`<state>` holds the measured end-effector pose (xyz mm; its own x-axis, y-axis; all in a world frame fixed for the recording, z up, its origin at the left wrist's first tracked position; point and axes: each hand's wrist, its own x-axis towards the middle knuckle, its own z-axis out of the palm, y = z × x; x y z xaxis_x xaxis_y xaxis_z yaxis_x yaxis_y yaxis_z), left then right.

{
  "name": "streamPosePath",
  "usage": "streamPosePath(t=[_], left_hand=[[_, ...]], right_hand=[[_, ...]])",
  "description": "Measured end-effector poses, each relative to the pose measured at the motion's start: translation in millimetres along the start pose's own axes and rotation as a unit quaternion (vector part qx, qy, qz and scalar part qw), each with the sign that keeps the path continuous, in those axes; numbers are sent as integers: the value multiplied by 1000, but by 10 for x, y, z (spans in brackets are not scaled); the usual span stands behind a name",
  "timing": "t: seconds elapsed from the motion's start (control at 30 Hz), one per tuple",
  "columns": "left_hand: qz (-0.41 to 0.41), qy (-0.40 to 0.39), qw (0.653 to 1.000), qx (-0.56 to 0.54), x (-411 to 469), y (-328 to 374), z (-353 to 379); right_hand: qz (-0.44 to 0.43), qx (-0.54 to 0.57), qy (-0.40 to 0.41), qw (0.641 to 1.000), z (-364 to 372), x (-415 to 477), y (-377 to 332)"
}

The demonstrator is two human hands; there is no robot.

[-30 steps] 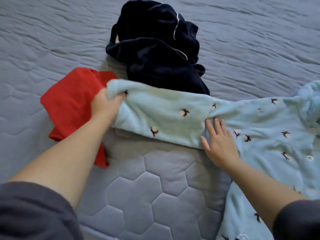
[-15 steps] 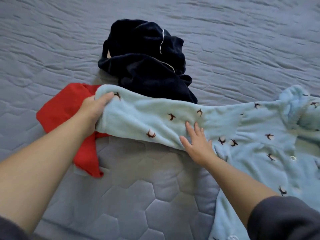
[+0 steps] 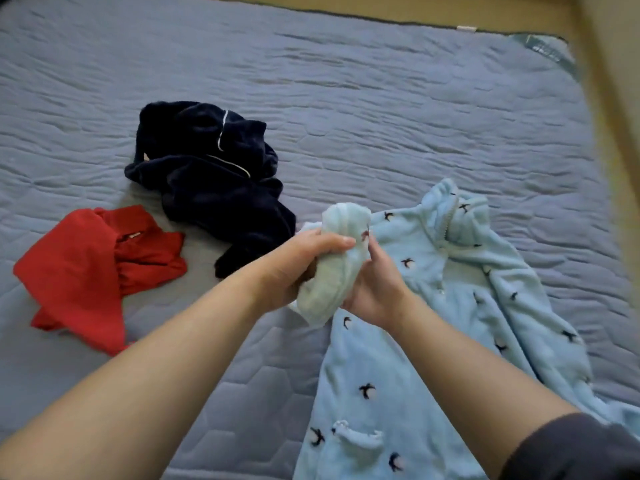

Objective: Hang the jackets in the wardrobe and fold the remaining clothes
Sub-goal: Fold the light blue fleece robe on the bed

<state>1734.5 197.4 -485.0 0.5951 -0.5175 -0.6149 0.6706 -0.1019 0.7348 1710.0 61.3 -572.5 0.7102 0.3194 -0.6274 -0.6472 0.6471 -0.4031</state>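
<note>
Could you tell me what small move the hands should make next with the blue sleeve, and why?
Probably lay the sleeve flat over the fleece top: left hand and right hand grip it bunched, while the rest lies spread on the bed.

No legible text was present. A small white tag [image 3: 466, 28] on the far edge of the bed cover [image 3: 346, 81] carried no readable print. A grey-green label [image 3: 545, 50] at the cover's far right corner showed faint marks, too blurred to read.
</note>
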Motion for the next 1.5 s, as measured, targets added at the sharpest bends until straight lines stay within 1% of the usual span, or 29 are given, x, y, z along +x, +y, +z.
streamPosePath(t=[0.13,0.23,0.3,0.33,0.37,0.4,0.47,0.5,0.57,0.6,0.63,0.7,0.77,0.8,0.83,0.87,0.9,0.97,1.0,1.03,1.1,1.17,1.23,1.27,1.3,1.37,1.4,1.43,1.5], left_hand=[[-5,-51,998,21,213,-339,1008],[-47,-132,989,40,420,-751,1704],[-102,-210,971,59,553,-1061,2100],[-134,-240,958,77,620,-1225,2260],[-162,-252,948,106,682,-1389,2383],[-181,-243,942,141,741,-1541,2464],[-194,-174,940,220,833,-1803,2522],[-199,-127,938,253,870,-1908,2496],[-215,-39,930,295,906,-2058,2384],[-223,-7,926,306,909,-2114,2307],[-228,17,921,315,910,-2160,2225],[-238,48,910,335,884,-2225,2081],[-249,59,895,366,833,-2269,1992],[-254,56,888,380,802,-2284,1977],[-257,49,882,392,770,-2299,1982],[-258,40,878,402,744,-2309,2002],[-256,29,874,412,724,-2313,2036],[-245,2,865,437,720,-2301,2130],[-234,-11,861,451,732,-2291,2182],[-222,-21,858,463,759,-2279,2234],[-199,-26,855,478,822,-2272,2340],[-182,-18,852,490,900,-2299,2449],[-182,-12,854,487,975,-2383,2547],[-188,-7,855,483,1007,-2434,2592],[-193,-2,853,485,1037,-2474,2636],[-201,15,845,495,1080,-2531,2738],[-204,33,844,496,1105,-2548,2803],[-208,51,841,497,1119,-2560,2892],[-211,78,834,504,1172,-2534,3130]], right_hand=[[-17,25,16,999,-741,-803,-248],[-9,28,53,998,-1378,-1421,-329],[14,37,101,994,-1845,-1768,-323],[19,24,147,989,-2108,-1906,-293],[24,15,184,983,-2363,-2037,-247],[33,20,196,980,-2607,-2156,-185],[85,9,200,976,-3047,-2364,-14],[132,-36,215,967,-3212,-2450,75],[225,-171,245,927,-3451,-2554,266],[242,-231,257,907,-3528,-2558,348],[234,-267,269,895,-3572,-2540,413],[195,-284,304,888,-3554,-2471,475],[158,-289,347,878,-3500,-2398,484],[137,-309,368,866,-3477,-2380,477],[112,-355,391,842,-3466,-2380,460],[85,-423,417,800,-3461,-2404,433],[62,-500,447,739,-3470,-2445,407],[38,-636,487,597,-3497,-2531,343],[37,-677,495,543,-3528,-2570,301],[46,-699,501,508,-3576,-2602,253],[109,-729,480,476,-3709,-2671,146],[182,-753,431,462,-3880,-2701,85],[204,-771,394,457,-4049,-2681,79],[198,-770,387,467,-4138,-2666,55],[180,-753,394,496,-4223,-2658,-6],[136,-693,414,575,-4395,-2727,-210],[116,-671,423,598,-4501,-2796,-393],[100,-661,435,604,-4621,-2910,-616],[81,-658,467,585,-4867,-3221,-1148]])
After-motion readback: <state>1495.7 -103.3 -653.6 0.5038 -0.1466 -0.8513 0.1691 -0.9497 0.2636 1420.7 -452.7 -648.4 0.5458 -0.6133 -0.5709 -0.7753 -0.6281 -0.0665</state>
